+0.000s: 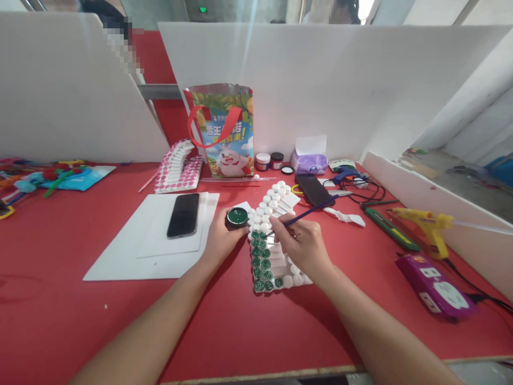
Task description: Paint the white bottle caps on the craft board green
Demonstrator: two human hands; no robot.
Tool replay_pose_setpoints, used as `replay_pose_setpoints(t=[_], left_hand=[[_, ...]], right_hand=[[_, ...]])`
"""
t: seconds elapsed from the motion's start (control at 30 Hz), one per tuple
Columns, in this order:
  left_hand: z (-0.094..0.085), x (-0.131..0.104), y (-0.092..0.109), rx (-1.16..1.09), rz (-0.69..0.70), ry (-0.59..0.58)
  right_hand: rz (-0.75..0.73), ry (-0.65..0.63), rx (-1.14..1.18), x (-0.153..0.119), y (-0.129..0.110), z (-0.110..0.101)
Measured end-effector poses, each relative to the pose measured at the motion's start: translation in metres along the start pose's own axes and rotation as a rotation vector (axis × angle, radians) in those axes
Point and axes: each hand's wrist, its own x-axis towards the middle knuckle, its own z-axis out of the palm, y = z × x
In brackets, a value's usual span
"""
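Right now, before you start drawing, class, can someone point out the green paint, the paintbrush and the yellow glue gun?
Green paint [238, 216]: head view, middle of its surface.
Paintbrush [310, 211]: head view, dark blue handle.
Yellow glue gun [425, 219]: head view, its body.

Hands [305, 241] curled, forearms [158, 318] angled inward

The right hand [302, 240] hides some rolls [266, 263] at centre, both forearms [148, 326] run off the bottom edge, pipe cleaners [60, 182] at far left are cut off, a person [120, 40] at upper left is pixelated, and the green sign [203, 9] at top is unreadably small.
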Motion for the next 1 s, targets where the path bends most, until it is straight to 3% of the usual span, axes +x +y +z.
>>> replay_pose_setpoints(t=[0.7, 1.0], left_hand=[[-0.0002, -0.001, 0.0042, 0.013, -0.011, 0.01], [-0.0006, -0.0014, 0.0075, 0.031, -0.006, -0.006]], right_hand=[[-0.015, -0.003, -0.016, -0.0011, -0.0015, -0.0007], [-0.066, -0.076, -0.029, -0.0023, -0.0026, 0.0046]])
